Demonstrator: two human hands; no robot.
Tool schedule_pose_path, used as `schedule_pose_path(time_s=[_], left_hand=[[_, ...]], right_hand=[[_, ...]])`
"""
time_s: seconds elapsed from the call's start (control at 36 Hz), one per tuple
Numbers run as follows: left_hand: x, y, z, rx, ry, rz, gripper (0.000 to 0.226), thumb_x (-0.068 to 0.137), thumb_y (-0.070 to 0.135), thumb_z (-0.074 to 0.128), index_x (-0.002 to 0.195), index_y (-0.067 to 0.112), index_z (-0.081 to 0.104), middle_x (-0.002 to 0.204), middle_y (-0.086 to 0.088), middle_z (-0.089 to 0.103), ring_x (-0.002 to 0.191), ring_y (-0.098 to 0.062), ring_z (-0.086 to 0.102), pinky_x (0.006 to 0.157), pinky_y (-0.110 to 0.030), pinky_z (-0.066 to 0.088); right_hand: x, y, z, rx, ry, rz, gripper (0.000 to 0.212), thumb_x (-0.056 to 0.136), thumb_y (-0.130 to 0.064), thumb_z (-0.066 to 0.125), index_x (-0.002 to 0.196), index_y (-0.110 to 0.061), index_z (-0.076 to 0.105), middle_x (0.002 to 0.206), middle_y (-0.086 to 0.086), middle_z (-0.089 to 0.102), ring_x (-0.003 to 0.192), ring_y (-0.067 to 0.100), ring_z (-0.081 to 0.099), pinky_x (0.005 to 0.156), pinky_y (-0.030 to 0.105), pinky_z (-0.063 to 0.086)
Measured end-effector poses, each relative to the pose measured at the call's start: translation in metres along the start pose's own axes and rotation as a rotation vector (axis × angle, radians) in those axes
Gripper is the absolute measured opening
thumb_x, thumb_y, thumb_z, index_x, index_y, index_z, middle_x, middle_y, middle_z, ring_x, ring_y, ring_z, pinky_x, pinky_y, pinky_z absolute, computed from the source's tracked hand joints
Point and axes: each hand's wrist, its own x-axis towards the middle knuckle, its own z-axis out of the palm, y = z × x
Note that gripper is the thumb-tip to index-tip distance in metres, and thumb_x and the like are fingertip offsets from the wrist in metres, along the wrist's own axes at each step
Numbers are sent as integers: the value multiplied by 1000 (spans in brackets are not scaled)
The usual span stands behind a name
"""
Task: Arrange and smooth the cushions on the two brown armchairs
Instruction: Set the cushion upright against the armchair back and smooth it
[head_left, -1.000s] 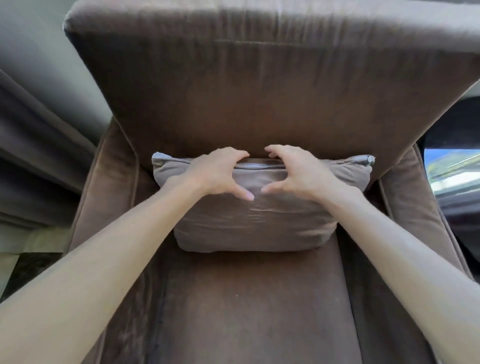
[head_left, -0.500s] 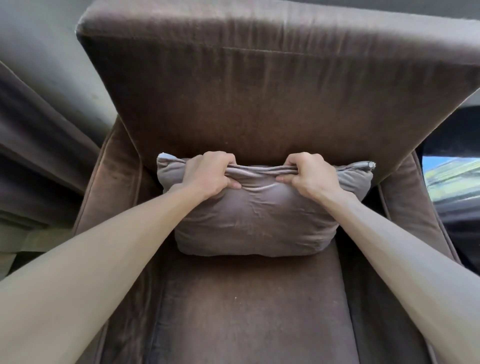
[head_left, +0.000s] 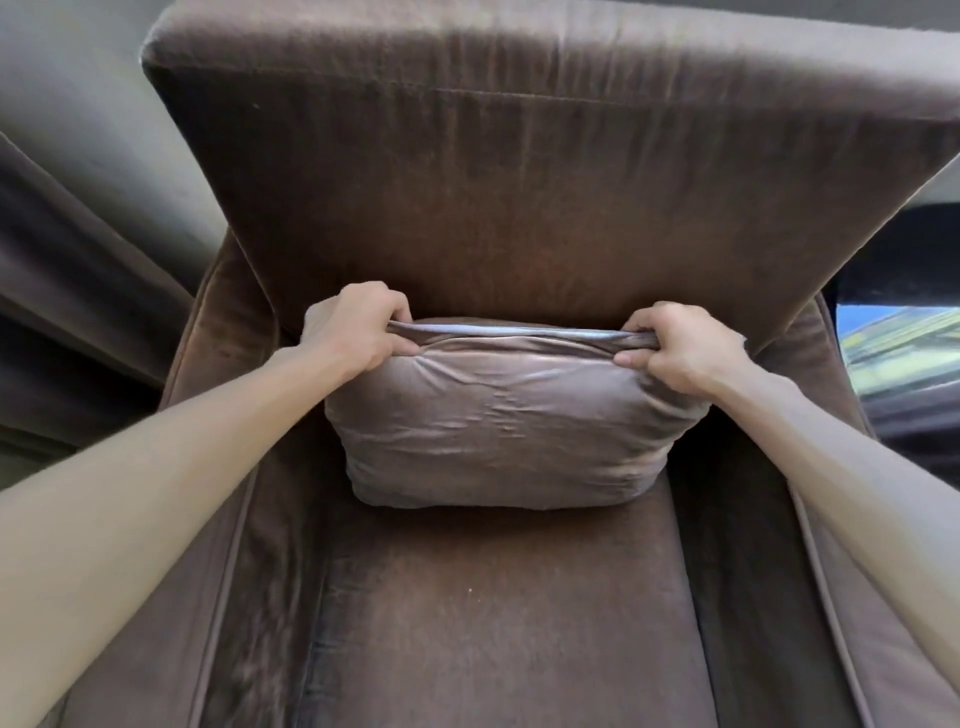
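cushion (head_left: 498, 426) upright on seat (head_left: 498, 613) of brown armchair (head_left: 519, 197), leaning against backrest | left hand (head_left: 353, 327) clenched on top-left corner | right hand (head_left: 680, 348) clenched on top-right corner, top seam pulled taut between | grey curtain folds (head_left: 78, 291) just left of armrest | bright window strip (head_left: 904, 343) at right | nothing blocking cushion

seat front (head_left: 493, 623): free | backrest (head_left: 519, 208): blocks behind | armrests (head_left: 171, 597): wall sides
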Motion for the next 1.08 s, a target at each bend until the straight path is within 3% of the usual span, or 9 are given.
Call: schedule_pose_path(time_s=[0.11,0.33,0.44,0.56,0.67,0.75,0.86,0.97,1.08], left_hand=[[-4,-13,-13,-3,36,-79,30,78,34,84,66,31,56,83,11,57,87,-19,54,66,-35,34],[-28,-13,-13,25,335,109,15,81,-3,65,75,9,58,79,-4,49,78,-22,46,61,-39,33],[-31,-17,6,-30,242,47,17,86,4,68,79,15,56,86,-1,50,85,-31,56,72,-45,45],[-19,-22,-2,-82,84,13,31,86,15,76,72,25,51,85,4,53,86,-27,57,73,-39,43],[-11,-27,-22,-209,85,24,38,79,5,81,66,24,52,74,8,52,68,-9,50,59,-20,35],[-17,-28,-17,-279,148,4,31,78,2,80,69,20,56,75,7,54,68,-6,50,59,-17,34],[-27,-21,0,-220,229,-20,22,80,6,79,79,14,59,83,0,54,77,-19,50,70,-30,37],[-43,0,12,115,529,43,25,80,-1,72,99,11,62,102,-11,58,96,-33,53,80,-43,40],[-69,41,42,171,623,394,16,92,11,63,107,10,68,115,-11,66,104,-36,63,95,-46,41]], right_hand=[[-9,14,0,46,72,98,15,85,-39,79,92,-30,70,95,-4,66,101,24,61,71,35,40],[-16,12,-3,145,247,88,20,82,-36,82,78,-31,63,87,-5,59,89,19,53,70,36,37],[-18,14,4,177,96,83,14,86,-22,81,85,-26,67,81,-2,62,89,26,62,74,36,45],[-18,19,-10,118,-38,136,16,86,-20,81,85,-28,67,82,2,68,93,30,66,82,42,55],[-16,18,-26,124,117,161,18,80,-24,85,79,-25,68,80,1,68,92,30,67,83,47,57],[-17,16,-20,142,145,178,16,82,-26,83,82,-24,68,86,3,69,95,31,65,83,47,56],[-27,13,-6,28,176,192,21,87,-34,79,98,-19,70,98,7,62,103,35,59,81,46,50],[-42,-3,11,-161,457,125,32,85,-18,75,113,-7,67,112,21,62,107,44,55,88,55,44],[-64,-52,44,-126,617,-174,37,87,-7,57,123,-2,63,128,19,62,115,43,58,99,54,45]])
